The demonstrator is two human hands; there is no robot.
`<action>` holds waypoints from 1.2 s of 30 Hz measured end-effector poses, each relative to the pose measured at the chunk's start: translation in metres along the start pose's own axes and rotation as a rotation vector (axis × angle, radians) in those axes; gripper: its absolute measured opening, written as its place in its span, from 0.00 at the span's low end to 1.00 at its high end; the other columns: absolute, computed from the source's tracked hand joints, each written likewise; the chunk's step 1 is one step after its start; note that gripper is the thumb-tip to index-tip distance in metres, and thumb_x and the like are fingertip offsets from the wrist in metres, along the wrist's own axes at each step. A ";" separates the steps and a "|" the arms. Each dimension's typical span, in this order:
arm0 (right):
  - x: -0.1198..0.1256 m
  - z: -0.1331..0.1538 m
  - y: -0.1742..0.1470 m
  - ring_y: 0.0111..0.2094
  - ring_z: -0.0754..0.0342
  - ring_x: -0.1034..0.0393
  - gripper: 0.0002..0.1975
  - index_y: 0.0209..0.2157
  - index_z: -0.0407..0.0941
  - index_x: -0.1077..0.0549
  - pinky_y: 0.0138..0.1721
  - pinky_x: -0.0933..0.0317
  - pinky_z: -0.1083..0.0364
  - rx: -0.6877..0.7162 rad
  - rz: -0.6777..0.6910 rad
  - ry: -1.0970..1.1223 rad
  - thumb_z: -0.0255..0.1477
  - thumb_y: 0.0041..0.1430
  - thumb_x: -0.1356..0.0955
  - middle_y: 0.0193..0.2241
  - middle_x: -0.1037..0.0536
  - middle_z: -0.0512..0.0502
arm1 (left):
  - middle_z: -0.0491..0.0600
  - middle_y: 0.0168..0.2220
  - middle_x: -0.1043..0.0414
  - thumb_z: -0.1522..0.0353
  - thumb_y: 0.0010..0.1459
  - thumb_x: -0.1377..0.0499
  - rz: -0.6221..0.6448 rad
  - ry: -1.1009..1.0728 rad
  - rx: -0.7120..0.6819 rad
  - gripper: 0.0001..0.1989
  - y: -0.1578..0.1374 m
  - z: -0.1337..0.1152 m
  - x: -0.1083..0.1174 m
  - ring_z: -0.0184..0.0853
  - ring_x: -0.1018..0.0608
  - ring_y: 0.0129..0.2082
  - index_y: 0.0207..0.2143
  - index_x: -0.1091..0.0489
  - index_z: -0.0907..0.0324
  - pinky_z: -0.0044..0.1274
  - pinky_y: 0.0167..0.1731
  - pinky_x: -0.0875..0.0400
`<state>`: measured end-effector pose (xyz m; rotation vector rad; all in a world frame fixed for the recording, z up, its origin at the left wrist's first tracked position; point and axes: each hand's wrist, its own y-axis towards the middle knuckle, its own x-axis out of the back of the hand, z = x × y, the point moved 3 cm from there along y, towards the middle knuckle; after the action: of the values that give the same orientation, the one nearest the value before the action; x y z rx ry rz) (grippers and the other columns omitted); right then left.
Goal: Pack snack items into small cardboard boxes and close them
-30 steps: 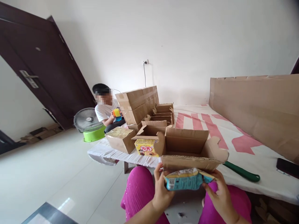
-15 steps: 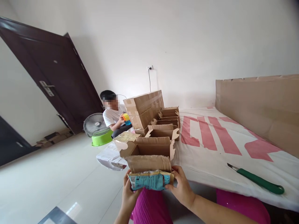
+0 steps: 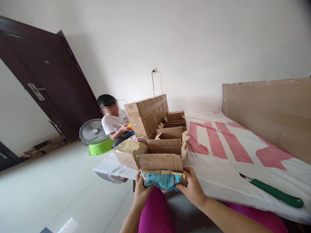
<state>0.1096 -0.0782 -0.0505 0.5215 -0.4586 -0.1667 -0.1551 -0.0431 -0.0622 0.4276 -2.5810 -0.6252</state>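
Between my two hands I hold a blue plastic packet (image 3: 162, 180) with printed text and a yellowish edge. My left hand (image 3: 143, 191) grips its left end, thumb on the front. My right hand (image 3: 193, 188) pinches the right end the same way. Just behind the packet stands an open cardboard box (image 3: 161, 161), its near flap raised right above the packet. More open cardboard boxes (image 3: 171, 131) run in a row behind it toward the wall. The inside of the nearest box is mostly hidden by its flap.
A green-handled knife (image 3: 277, 192) with a bare blade lies on the cloth-covered table (image 3: 218, 174) at right. Stacked closed cartons (image 3: 148, 118) stand behind the open boxes. Beyond them at left, a person (image 3: 116, 124) sits near a fan (image 3: 93, 131) and a green basin (image 3: 100, 147).
The packet and both hands have shifted slightly right and up, closer against the near box. The view has turned a little. The seated person's hand is now lower and partly behind the cartons.
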 end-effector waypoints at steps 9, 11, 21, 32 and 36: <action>-0.007 -0.020 0.020 0.50 0.42 0.33 0.19 0.39 0.45 0.26 0.53 0.37 0.44 -0.013 -0.039 -0.046 0.29 0.43 0.24 0.46 0.31 0.40 | 0.56 0.58 0.43 0.58 0.42 0.34 0.041 -0.022 0.005 0.27 0.027 0.006 -0.023 0.51 0.36 0.60 0.45 0.29 0.60 0.40 0.58 0.38; -0.007 -0.025 0.025 0.50 0.43 0.33 0.19 0.39 0.45 0.27 0.53 0.36 0.44 -0.009 -0.071 -0.046 0.28 0.42 0.25 0.46 0.30 0.41 | 0.56 0.59 0.44 0.58 0.42 0.34 0.045 -0.019 0.002 0.28 0.031 0.007 -0.027 0.51 0.36 0.60 0.46 0.29 0.60 0.39 0.59 0.39; -0.001 -0.052 0.049 0.50 0.42 0.33 0.18 0.42 0.46 0.28 0.53 0.37 0.42 0.025 -0.127 -0.074 0.31 0.46 0.27 0.47 0.30 0.40 | 0.55 0.59 0.44 0.60 0.44 0.34 0.039 -0.025 -0.048 0.26 0.049 0.008 -0.058 0.50 0.38 0.61 0.47 0.30 0.59 0.39 0.61 0.43; -0.006 -0.086 0.064 0.59 0.40 0.40 0.26 0.53 0.44 0.36 0.57 0.42 0.38 0.152 -0.131 -0.121 0.41 0.56 0.32 0.56 0.34 0.34 | 0.55 0.58 0.41 0.62 0.42 0.33 0.027 -0.018 -0.018 0.26 0.083 0.010 -0.094 0.50 0.37 0.60 0.46 0.30 0.58 0.40 0.61 0.43; -0.010 -0.095 0.064 0.58 0.40 0.39 0.32 0.57 0.44 0.42 0.56 0.41 0.38 0.086 -0.145 -0.113 0.39 0.54 0.31 0.56 0.34 0.34 | 0.54 0.59 0.40 0.64 0.41 0.33 0.016 -0.004 0.006 0.26 0.093 0.010 -0.109 0.49 0.37 0.61 0.46 0.31 0.56 0.39 0.60 0.42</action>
<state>0.1469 0.0213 -0.0942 0.6328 -0.5397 -0.3182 -0.0846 0.0822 -0.0625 0.4069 -2.5884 -0.6140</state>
